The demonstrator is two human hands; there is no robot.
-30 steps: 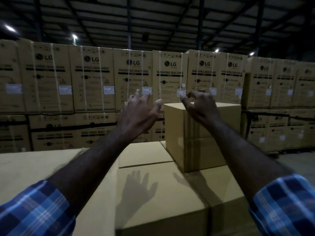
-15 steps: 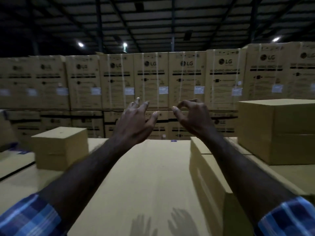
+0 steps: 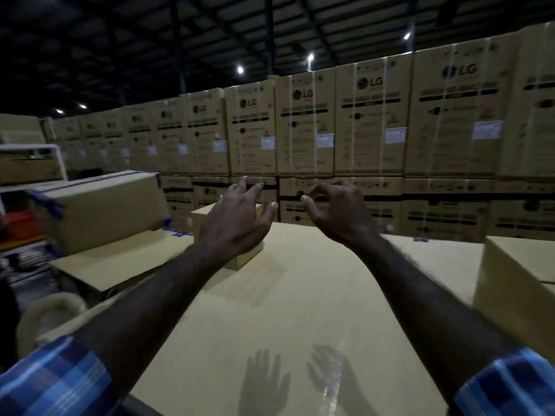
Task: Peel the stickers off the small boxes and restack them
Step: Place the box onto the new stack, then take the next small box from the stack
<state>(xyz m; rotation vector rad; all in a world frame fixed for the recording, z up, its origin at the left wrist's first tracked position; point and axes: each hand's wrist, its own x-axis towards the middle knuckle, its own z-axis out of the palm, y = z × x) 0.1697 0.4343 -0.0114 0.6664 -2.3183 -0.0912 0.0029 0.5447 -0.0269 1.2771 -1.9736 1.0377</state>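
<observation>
Both my arms reach forward over a big flat carton top [image 3: 300, 310]. My left hand [image 3: 240, 220] hovers with fingers spread and relaxed, holding nothing, just in front of a small plain cardboard box [image 3: 204, 214] that it partly hides. My right hand [image 3: 339, 211] is raised beside it, fingers loosely curled, thumb out, empty. A second plain box [image 3: 516, 280] stands at the right edge of the carton top. No sticker is visible on either small box.
A larger carton with blue tape [image 3: 99, 208] sits on a lower surface to the left, near a white shelf frame [image 3: 33, 163]. A wall of stacked LG washing-machine cartons [image 3: 360, 124] with white labels fills the background. The warehouse is dim.
The view has swung left: the box first under my right hand slid off to the right, and another small box has come under my left hand. Both hands stay raised and empty.
</observation>
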